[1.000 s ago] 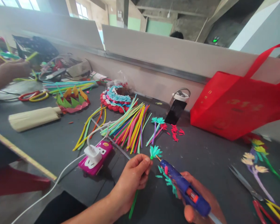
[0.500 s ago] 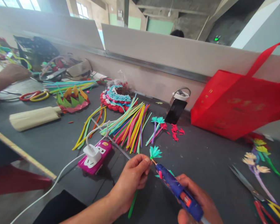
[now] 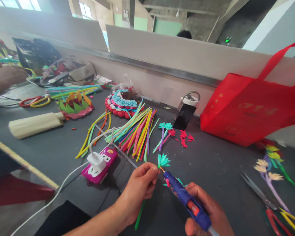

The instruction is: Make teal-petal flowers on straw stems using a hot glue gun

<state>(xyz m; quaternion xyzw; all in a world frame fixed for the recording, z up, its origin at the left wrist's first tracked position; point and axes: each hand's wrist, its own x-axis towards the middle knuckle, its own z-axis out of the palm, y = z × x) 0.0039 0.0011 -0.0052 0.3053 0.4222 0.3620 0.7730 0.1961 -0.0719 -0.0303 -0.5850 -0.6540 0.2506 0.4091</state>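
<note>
Holding glue gun [image 3: 178, 190] over dark table [image 3: 213, 160]; panels [image 3: 159, 49] beyond.

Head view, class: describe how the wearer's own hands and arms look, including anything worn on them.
The left hand is bare, with no glove or ring visible. The left forearm shows no sleeve, watch or bracelet. The right hand is ungloved too, but partly hidden, and its wrist is out of view.

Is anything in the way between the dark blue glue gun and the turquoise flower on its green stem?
Nothing visible: the metal tip of the glue gun appears right at the base of the turquoise flower, beside the left hand's fingertips.
</note>
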